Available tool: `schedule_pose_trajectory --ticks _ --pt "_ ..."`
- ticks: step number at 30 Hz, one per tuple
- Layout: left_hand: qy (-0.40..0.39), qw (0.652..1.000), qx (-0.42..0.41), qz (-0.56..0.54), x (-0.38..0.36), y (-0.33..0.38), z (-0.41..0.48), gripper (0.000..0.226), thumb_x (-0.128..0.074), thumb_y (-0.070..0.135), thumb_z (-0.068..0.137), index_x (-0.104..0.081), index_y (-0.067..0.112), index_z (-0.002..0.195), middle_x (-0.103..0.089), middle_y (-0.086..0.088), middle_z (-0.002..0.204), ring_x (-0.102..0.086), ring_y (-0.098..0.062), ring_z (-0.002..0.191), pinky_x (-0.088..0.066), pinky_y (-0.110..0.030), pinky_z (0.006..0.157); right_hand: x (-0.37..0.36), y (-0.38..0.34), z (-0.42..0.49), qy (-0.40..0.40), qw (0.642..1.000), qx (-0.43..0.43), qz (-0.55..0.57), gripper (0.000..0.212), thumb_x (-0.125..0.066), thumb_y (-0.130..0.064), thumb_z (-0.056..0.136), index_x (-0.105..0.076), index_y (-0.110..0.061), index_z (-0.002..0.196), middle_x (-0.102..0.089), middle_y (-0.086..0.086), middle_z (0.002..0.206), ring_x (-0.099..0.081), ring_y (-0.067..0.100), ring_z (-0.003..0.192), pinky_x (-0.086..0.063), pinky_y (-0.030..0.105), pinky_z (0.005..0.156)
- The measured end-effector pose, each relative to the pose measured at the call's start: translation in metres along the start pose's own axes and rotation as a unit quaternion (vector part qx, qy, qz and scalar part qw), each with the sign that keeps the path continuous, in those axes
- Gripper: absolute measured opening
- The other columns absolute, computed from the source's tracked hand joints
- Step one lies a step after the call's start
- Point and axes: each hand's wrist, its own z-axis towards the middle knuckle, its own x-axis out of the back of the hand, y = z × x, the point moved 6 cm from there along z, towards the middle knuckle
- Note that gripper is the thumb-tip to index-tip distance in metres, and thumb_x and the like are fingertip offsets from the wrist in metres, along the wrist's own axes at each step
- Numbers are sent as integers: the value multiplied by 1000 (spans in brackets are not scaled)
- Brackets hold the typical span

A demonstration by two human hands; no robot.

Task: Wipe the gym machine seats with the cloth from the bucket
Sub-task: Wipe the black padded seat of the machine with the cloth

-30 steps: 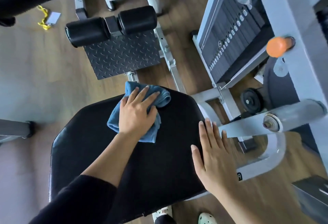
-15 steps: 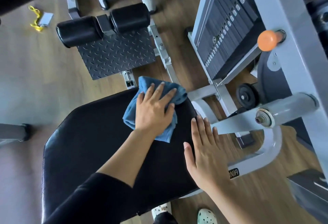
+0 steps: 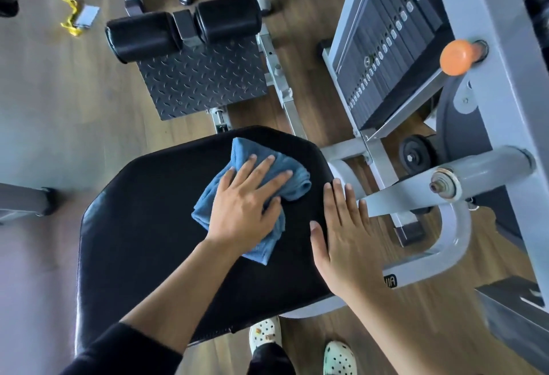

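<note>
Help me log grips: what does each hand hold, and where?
Nothing is gripped: the left hand presses flat on the middle of the blue cloth; the right hand lies flat on the edge of the seat.

blue cloth (image 3: 261, 166) on a black seat (image 3: 142, 226); grey diamond-tread footplate (image 3: 202, 80); orange knob (image 3: 454, 57); yellow cord (image 3: 69, 15); white clogs (image 3: 338, 358) with dark spots.

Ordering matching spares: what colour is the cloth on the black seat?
Blue. The cloth, pressed under the left hand, shows clearly in the head view.
</note>
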Motion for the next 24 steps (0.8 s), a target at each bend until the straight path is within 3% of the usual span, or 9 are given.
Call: schedule_pose_trajectory --ticks 2,7,11,14,17,20,24 --pt "8 1000 -1 2 10 -21 -24 43 -43 35 88 -57 33 129 -47 3 142 -38 -25 135 -32 -46 105 1 -1 0 0 1000 3 -12 62 -18 -41 98 -16 -9 151 -9 8 159 -1 21 147 0 36 118" --pt "34 982 186 21 17 -48 -17 46 -40 40 85 -58 34 127 -49 0 141 -41 -29 132 -35 -51 104 0 -1 -1 4 1000 3 -13 62 -16 -42 98 -16 -9 151 -11 8 158 -4 22 147 -2 37 119" --pt "11 996 84 7 6 13 -43 44 -45 37 87 -55 37 130 -47 1 142 -37 -27 135 -30 -47 107 3 0 -2 18 1000 3 -20 62 -22 -41 97 -24 -6 149 -21 13 156 -14 27 145 -12 40 118" --pt "18 999 45 3 16 5 -88 43 -46 34 87 -56 36 129 -47 4 142 -39 -26 134 -35 -48 105 5 1 -4 18 999 6 -26 62 -20 -40 97 -24 -7 149 -22 12 156 -16 27 145 -12 41 117" --pt "57 989 133 14 30 -29 -111 42 -45 33 86 -61 32 125 -52 1 138 -44 -28 131 -39 -50 101 3 1 -4 17 1000 7 -25 62 -17 -40 97 -22 -8 150 -19 11 157 -11 24 145 -8 39 117" --pt "53 970 233 37 27 -20 -105 43 -43 35 85 -60 32 125 -50 0 140 -41 -28 132 -34 -48 103 2 3 -10 19 999 11 -25 61 -18 -40 97 -21 -8 150 -18 10 157 -8 23 145 -9 40 117" --pt "35 973 225 25 7 35 -85 45 -40 37 87 -57 33 129 -47 -2 143 -39 -30 134 -34 -52 106 3 4 -21 21 999 17 -22 62 -20 -40 97 -23 -7 149 -20 11 156 -11 25 144 -13 43 117"
